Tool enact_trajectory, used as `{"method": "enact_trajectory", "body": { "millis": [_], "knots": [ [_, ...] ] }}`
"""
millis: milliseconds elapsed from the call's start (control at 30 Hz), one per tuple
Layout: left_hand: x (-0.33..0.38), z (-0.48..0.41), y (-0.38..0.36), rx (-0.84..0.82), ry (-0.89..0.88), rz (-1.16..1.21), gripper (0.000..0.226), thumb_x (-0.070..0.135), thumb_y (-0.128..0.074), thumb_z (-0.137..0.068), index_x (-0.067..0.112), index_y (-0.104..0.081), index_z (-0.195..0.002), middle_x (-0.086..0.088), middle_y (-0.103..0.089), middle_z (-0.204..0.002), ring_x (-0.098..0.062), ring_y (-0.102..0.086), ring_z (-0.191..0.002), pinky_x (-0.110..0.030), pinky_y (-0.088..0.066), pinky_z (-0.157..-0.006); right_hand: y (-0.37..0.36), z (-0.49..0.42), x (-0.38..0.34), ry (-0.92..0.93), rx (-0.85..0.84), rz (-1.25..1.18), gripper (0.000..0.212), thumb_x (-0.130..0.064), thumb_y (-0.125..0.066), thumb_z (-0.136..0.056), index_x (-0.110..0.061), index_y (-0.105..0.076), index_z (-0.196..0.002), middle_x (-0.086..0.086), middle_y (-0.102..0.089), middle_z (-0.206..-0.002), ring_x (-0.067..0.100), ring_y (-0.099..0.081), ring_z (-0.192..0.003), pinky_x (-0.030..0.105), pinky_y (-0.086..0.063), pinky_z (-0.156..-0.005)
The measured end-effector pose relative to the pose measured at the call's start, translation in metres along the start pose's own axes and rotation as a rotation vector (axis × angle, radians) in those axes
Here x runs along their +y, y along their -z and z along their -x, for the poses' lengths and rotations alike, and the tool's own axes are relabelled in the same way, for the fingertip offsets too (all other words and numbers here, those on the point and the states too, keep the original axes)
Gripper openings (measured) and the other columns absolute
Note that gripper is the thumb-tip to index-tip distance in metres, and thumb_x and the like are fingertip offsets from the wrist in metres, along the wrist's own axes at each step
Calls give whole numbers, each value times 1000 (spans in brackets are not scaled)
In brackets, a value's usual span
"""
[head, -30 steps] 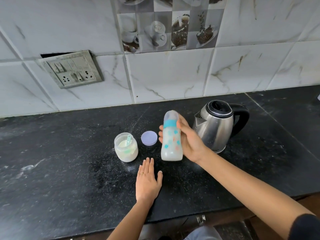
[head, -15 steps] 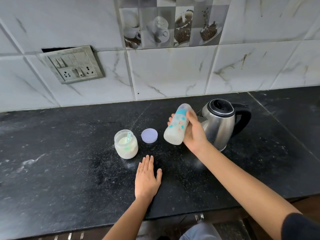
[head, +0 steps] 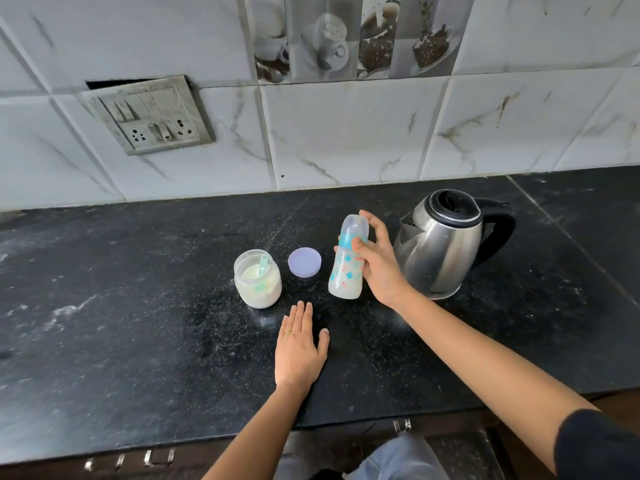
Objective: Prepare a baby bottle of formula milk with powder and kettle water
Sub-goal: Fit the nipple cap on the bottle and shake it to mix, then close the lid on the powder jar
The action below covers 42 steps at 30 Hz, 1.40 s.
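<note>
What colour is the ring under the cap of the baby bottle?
Teal, on the baby bottle; head view shows it.

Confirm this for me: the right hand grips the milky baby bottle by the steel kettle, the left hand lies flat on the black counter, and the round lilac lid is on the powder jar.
Not quite. In the head view the round lilac lid lies on the black counter between the open clear powder jar and the milky baby bottle; the rest is right.
</note>
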State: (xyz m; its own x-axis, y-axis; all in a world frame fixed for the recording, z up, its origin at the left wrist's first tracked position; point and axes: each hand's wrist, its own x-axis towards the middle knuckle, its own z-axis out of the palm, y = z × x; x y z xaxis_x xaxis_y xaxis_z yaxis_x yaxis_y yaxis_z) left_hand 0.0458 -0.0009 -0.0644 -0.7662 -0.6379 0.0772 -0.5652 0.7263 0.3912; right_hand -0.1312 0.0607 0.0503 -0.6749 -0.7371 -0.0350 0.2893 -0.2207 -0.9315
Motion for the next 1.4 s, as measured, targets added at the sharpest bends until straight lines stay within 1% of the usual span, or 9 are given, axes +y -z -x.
{"method": "enact_trajectory", "body": {
  "millis": [167,300,500,633,833,967,1100,1200,1400],
  "knots": [
    [-1,-1,-1,-2,0,-10,63,47,-29,-97,16,-15,-151,-2,-12,-159,-12,-5,-146,-26,3,-118,12,1,15,-22,-70,179,61,-20,-73,-74,-36,-44,-125,17,-49,-133,32,-55,-116,43,-47,-98],
    [-1,-1,-1,-2,-2,-14,63,47,-28,-98,16,-13,-151,-1,-10,-159,-11,-3,-146,-26,4,-117,18,3,22,-85,-155,270,62,-18,-71,-74,-36,-41,-125,7,-52,-128,18,-56,-111,35,-45,-94],
    [-1,0,0,0,2,16,63,46,-30,-98,16,-15,-151,-1,-11,-159,-12,-3,-146,-26,4,-117,34,6,28,-75,-218,331,60,-5,-67,-80,-30,-38,-126,20,-48,-135,28,-52,-122,43,-43,-106],
    [0,0,1,4,-7,27,63,46,-30,-98,16,-14,-151,-2,-11,-159,-12,-3,-146,-26,5,-116,34,14,26,-40,-263,419,59,-9,-70,-78,-24,-37,-124,26,-49,-134,27,-53,-118,36,-44,-103],
    [-3,0,-1,11,-11,60,62,44,-31,-98,15,-16,-151,-3,-12,-158,-13,-5,-146,-26,3,-117,35,17,31,42,-284,592,63,6,-66,-78,-29,-38,-123,14,-47,-137,23,-49,-127,40,-39,-109],
    [-3,2,4,74,-20,186,61,39,-38,-98,14,-19,-150,0,-12,-156,-14,-10,-146,-22,3,-116,16,24,16,310,-156,761,54,-11,-67,-75,-24,-47,-123,1,-48,-128,15,-47,-124,30,-36,-107],
    [-5,9,15,321,68,339,62,39,-42,-94,12,-26,-147,0,-23,-153,-12,-15,-144,-25,-3,-118,-34,20,11,656,-41,944,35,2,-61,-78,-4,-57,-113,6,-51,-118,16,-51,-112,24,-41,-99],
    [-9,8,27,483,207,443,65,38,-52,-90,9,-30,-143,-10,-31,-150,-18,-20,-142,-29,-12,-117,-64,6,27,550,-131,1080,46,3,-58,-79,-2,-50,-124,12,-44,-128,19,-46,-119,22,-38,-102],
    [-31,-10,54,509,353,672,76,21,-70,-83,8,-27,-144,-7,-28,-150,-9,-21,-136,-5,-10,-106,-91,-46,68,-124,4,1284,82,-11,-68,-83,-6,-16,-146,21,-7,-155,37,-7,-145,41,-27,-113]
  ]
}}
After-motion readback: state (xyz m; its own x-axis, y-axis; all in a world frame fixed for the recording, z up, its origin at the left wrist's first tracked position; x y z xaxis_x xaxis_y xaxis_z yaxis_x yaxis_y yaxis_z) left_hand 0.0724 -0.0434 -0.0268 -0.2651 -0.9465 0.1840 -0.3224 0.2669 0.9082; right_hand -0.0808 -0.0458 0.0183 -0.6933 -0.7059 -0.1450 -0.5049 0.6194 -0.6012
